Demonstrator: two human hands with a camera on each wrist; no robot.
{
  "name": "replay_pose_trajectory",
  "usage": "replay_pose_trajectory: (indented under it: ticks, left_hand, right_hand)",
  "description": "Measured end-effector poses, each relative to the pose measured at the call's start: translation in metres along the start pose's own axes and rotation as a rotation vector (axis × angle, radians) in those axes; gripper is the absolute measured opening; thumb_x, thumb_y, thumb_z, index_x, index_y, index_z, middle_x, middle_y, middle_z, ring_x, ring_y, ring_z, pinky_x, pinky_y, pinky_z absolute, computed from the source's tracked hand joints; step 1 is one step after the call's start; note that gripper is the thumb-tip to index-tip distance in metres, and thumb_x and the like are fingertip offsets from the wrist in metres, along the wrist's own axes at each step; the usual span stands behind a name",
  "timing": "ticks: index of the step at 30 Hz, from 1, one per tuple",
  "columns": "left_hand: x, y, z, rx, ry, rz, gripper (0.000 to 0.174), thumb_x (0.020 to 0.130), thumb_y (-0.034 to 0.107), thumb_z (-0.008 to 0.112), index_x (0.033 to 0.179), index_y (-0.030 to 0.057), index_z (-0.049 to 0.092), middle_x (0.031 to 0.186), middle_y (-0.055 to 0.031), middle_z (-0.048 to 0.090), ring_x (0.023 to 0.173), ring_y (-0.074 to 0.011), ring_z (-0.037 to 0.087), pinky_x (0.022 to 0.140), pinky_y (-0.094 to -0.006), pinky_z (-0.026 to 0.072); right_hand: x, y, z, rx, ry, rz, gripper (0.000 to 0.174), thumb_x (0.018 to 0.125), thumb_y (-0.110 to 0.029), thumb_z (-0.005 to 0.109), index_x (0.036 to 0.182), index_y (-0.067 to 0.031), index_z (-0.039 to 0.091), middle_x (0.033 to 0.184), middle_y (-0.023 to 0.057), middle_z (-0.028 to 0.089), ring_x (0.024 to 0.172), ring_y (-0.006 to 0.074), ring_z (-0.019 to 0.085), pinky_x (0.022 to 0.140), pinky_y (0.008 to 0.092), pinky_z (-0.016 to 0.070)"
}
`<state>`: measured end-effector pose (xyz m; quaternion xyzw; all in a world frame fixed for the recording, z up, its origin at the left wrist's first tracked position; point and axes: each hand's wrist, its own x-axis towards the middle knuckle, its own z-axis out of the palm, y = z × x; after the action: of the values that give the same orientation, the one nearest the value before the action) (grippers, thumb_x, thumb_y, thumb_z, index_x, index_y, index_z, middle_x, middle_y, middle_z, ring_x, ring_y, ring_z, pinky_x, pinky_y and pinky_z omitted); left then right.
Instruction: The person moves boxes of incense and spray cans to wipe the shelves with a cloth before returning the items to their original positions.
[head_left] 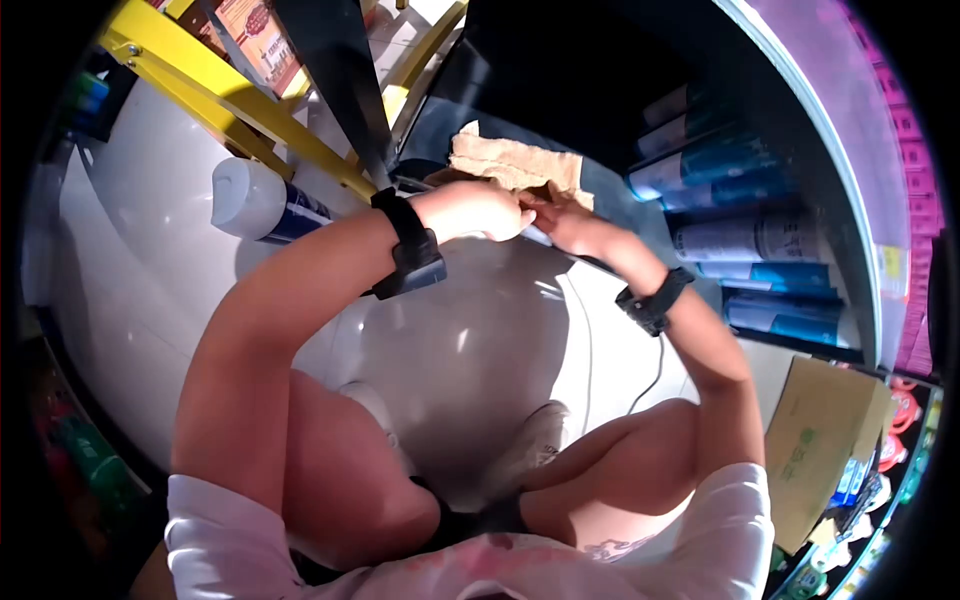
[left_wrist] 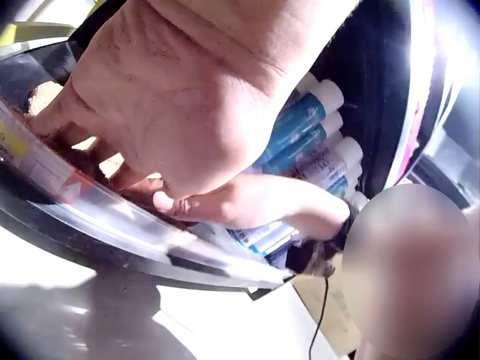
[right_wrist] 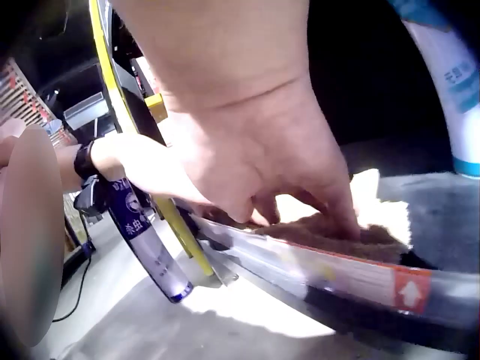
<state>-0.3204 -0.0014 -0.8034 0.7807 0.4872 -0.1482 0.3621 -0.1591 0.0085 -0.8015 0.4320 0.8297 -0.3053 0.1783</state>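
A tan cloth lies bunched along the front edge of a dark low shelf. My left hand grips the cloth's near edge with fingers pointing down, seen close in the left wrist view. Right beside it, my right hand holds the same cloth, its fingers bent down into the fabric in the right wrist view. The two hands almost meet at the middle of the cloth. Part of the cloth is hidden beneath the fingers. A clear label strip runs along the shelf front, just below the hands.
Several blue-and-white spray cans line the shelf on the right. A blue-and-white can stands on the floor at left, near a yellow metal frame. On the right sits a cardboard box. A thin cable hangs by the right wrist.
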Motion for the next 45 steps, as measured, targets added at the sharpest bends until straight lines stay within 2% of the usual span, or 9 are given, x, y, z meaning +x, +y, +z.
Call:
replay_pose_trajectory:
  ticks: [5, 9, 16, 19, 22, 28, 30, 36, 45]
  left_hand:
    - [0.041, -0.016, -0.001, -0.104, -0.183, -0.218, 0.06, 0.09, 0.048, 0.026, 0.139, 0.0121, 0.026, 0.144, -0.0128, 0.021, 0.13, -0.0322, 0.026, 0.104, -0.0378, 0.0259]
    - [0.052, -0.031, -0.006, -0.006, 0.229, -0.255, 0.064, 0.089, 0.054, 0.025, 0.142, 0.0199, 0.015, 0.149, -0.0059, 0.002, 0.134, -0.0391, -0.004, 0.105, -0.0579, 0.0032]
    - [0.038, 0.0, -0.025, 0.213, -0.059, -0.316, 0.069, 0.087, 0.053, 0.024, 0.142, 0.0128, 0.013, 0.147, -0.0153, 0.001, 0.134, -0.0423, -0.001, 0.105, -0.055, -0.0038]
    - [0.014, 0.014, -0.028, 0.089, -0.262, -0.245, 0.067, 0.087, 0.041, 0.041, 0.142, 0.012, 0.014, 0.146, -0.0199, -0.003, 0.132, -0.0459, 0.006, 0.103, -0.0611, 0.0018]
    - [0.026, 0.009, -0.009, 0.114, -0.142, -0.41, 0.071, 0.085, 0.041, 0.049, 0.142, 0.0169, 0.014, 0.147, -0.0162, -0.011, 0.131, -0.0482, 0.003, 0.102, -0.0612, 0.0076]
    - [0.057, -0.036, -0.015, 0.224, 0.06, -0.494, 0.08, 0.084, 0.036, 0.05, 0.143, 0.0095, 0.003, 0.148, -0.0144, -0.007, 0.132, -0.0472, 0.0, 0.102, -0.059, 0.0133]
    - [0.074, -0.054, -0.016, 0.214, 0.218, -0.512, 0.078, 0.084, 0.035, 0.048, 0.142, 0.0074, 0.003, 0.148, -0.0154, -0.006, 0.131, -0.0486, -0.001, 0.102, -0.06, 0.0112]
    - [0.091, -0.084, -0.025, -0.37, 0.926, -0.336, 0.074, 0.081, 0.033, 0.044, 0.14, 0.001, 0.011, 0.145, -0.0167, 0.014, 0.134, -0.0396, 0.006, 0.108, -0.0494, 0.011]
    - [0.078, -0.066, -0.013, 0.038, 0.92, -0.283, 0.052, 0.075, 0.026, 0.056, 0.12, 0.0021, 0.05, 0.125, -0.0157, 0.048, 0.122, -0.0321, 0.037, 0.098, -0.0592, 0.0231]
  right_hand:
    - [0.049, 0.025, 0.014, -0.001, -0.012, 0.125, 0.055, 0.088, -0.035, 0.038, 0.14, -0.0247, 0.023, 0.142, 0.0278, 0.01, 0.131, 0.0458, 0.011, 0.106, 0.0457, 0.0218]
    - [0.071, 0.02, -0.03, -0.036, 0.024, 0.209, 0.059, 0.088, -0.04, 0.041, 0.141, -0.0284, 0.017, 0.141, 0.0305, 0.008, 0.132, 0.043, 0.011, 0.107, 0.0469, 0.016]
    - [0.066, 0.017, -0.023, -0.19, 0.078, 0.131, 0.064, 0.08, -0.034, 0.056, 0.137, -0.022, 0.029, 0.123, 0.0215, 0.049, 0.114, 0.0344, 0.047, 0.093, 0.0359, 0.0398]
    - [0.044, -0.016, -0.033, -0.097, -0.081, 0.063, 0.045, 0.084, -0.027, 0.047, 0.128, -0.0162, 0.045, 0.136, 0.0124, 0.038, 0.122, 0.0372, 0.037, 0.098, 0.0365, 0.0362]
    - [0.057, -0.014, -0.02, -0.263, -0.057, -0.048, 0.056, 0.087, -0.032, 0.042, 0.139, -0.0191, 0.025, 0.142, 0.0053, 0.029, 0.131, 0.0417, 0.015, 0.106, 0.042, 0.0259]
    - [0.12, -0.009, -0.018, -0.073, 0.147, 0.158, 0.063, 0.087, -0.036, 0.042, 0.142, -0.0225, 0.015, 0.146, 0.0135, 0.014, 0.134, 0.0394, 0.003, 0.106, 0.0537, -0.0022]
    - [0.155, 0.015, -0.029, -0.182, 0.125, -0.152, 0.064, 0.087, -0.036, 0.043, 0.142, -0.0234, 0.013, 0.148, 0.0109, 0.006, 0.133, 0.0423, 0.0, 0.105, 0.0567, 0.0035]
    - [0.226, 0.036, -0.057, -0.526, 0.255, 0.059, 0.063, 0.086, -0.035, 0.044, 0.141, -0.0236, 0.016, 0.147, 0.0107, 0.012, 0.133, 0.0418, 0.003, 0.1, 0.0646, 0.0074]
    - [0.179, 0.028, -0.032, -0.257, 0.486, 0.187, 0.068, 0.081, -0.037, 0.048, 0.139, -0.0118, 0.023, 0.135, 0.02, 0.035, 0.123, 0.0452, 0.03, 0.102, 0.0455, 0.0256]
